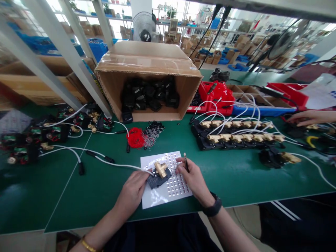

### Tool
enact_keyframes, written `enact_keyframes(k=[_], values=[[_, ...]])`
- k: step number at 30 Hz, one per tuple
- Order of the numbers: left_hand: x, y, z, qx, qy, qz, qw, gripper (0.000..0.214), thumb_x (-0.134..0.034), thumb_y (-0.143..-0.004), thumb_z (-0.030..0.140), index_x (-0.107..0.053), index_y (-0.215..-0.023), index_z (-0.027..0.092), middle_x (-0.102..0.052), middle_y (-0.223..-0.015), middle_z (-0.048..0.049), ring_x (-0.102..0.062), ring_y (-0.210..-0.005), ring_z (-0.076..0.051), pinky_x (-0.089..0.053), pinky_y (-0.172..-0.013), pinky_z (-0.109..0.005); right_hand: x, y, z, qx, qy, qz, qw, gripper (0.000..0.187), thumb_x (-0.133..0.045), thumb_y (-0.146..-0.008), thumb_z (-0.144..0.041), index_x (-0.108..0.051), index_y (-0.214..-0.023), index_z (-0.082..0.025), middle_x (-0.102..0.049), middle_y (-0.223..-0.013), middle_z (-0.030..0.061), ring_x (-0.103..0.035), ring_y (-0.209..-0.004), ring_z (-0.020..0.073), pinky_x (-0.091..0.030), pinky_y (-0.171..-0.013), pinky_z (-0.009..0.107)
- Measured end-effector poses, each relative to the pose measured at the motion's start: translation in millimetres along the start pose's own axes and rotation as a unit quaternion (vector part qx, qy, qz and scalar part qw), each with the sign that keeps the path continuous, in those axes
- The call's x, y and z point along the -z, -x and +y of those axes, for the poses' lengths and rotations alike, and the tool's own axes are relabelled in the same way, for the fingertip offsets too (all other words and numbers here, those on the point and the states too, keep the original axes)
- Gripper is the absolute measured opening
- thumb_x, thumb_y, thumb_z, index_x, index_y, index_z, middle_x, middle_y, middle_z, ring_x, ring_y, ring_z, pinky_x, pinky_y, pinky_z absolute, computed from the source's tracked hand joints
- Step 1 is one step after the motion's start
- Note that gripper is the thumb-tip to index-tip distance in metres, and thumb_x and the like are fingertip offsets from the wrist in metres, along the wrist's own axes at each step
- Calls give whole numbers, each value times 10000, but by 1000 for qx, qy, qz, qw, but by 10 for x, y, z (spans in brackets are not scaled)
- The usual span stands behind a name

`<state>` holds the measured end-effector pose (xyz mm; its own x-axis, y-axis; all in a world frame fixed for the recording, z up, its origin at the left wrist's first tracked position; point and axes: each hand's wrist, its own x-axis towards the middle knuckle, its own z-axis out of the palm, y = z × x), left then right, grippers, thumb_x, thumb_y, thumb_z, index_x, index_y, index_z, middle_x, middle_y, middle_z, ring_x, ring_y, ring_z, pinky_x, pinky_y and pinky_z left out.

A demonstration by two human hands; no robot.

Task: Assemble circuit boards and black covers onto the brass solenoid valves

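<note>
My left hand grips a black valve with a brass fitting and a white cable, holding it down on a white sheet of small round stickers. My right hand rests its fingertips on that sheet just right of the valve, with a thin dark pen-like tool pinched between its fingers. A black watch sits on the right wrist and a gold bangle on the left.
An open cardboard box lying on its side holds black parts. A row of brass-fitted valves with white cables lies to the right. More valves are heaped at left. Red rings and small pins lie ahead. Another person's hand works far right.
</note>
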<state>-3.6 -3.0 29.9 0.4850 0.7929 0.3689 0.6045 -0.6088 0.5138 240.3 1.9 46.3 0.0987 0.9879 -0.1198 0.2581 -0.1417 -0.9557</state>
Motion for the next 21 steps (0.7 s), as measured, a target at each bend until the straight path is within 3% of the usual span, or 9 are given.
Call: enact_keyframes(k=[2, 4, 6, 8, 10, 14, 17, 21], values=[[168, 43, 27, 20, -37, -5, 999, 252, -478, -855, 185, -595, -1077, 168, -669, -1031, -79, -608, -942, -212, -485, -832, -345, -11, 107, 49, -11, 0, 20, 1000, 173, -502, -790, -249, -585, -907, -153, -647, -718, 30, -595, -684, 179, -442, -648, 278], [388, -43, 21, 62, -68, 25, 995, 214, -483, -860, 247, -620, -1007, 174, -680, -952, -70, -616, -878, -212, -484, -794, -346, -35, 155, 61, 7, 30, 53, 998, 118, -523, -769, -251, -598, -798, -165, -641, -761, 38, -584, -719, 184, -436, -673, 279], [572, -295, -18, 108, -92, 45, 989, 206, -465, -869, 287, -630, -922, 174, -670, -878, -62, -607, -827, -209, -475, -752, -343, -76, 176, 45, 24, 47, 69, 996, 99, -525, -762, -246, -591, -760, -172, -626, -769, 32, -570, -713, 180, -431, -656, 269], [627, -679, -82, 127, -114, 4, 985, 202, -459, -870, 298, -620, -917, 183, -656, -879, -50, -589, -836, -207, -461, -748, -342, -130, 198, 16, 25, 48, 67, 996, 103, -511, -777, -247, -584, -769, -174, -618, -742, 26, -563, -681, 174, -427, -625, 255], [519, -1104, -157, 119, -133, -87, 980, 180, -457, -870, 272, -621, -888, 198, -653, -898, -34, -583, -862, -196, -448, -786, -336, -187, 232, -7, 24, 57, 63, 996, 118, -493, -796, -250, -582, -791, -172, -617, -714, 23, -558, -651, 166, -421, -601, 243], [38, -1727, -303, 112, -156, -131, 973, 84, -570, -804, 230, -624, -816, 166, -648, -865, -57, -582, -885, -217, -459, -783, -347, -277, 297, 25, 51, 115, 65, 990, 113, -470, -795, -224, -567, -791, -165, -602, -687, 26, -546, -597, 153, -410, -566, 232], [-244, -1887, -382, 112, -171, -154, 967, 142, -588, -810, 258, -604, -876, 133, -625, -918, -61, -579, -901, -202, -475, -788, -375, -318, 302, 99, 74, 154, 83, 982, 98, -449, -791, -196, -542, -776, -168, -586, -673, 23, -545, -579, 147, -408, -549, 227], [-352, -1893, -450, 105, -162, -171, 966, 188, -539, -854, 293, -587, -939, 133, -606, -981, -55, -581, -900, -178, -488, -796, -387, -330, 264, 138, 120, 185, 95, 971, 110, -429, -810, -177, -534, -780, -177, -581, -684, 22, -547, -589, 145, -414, -557, 228]])
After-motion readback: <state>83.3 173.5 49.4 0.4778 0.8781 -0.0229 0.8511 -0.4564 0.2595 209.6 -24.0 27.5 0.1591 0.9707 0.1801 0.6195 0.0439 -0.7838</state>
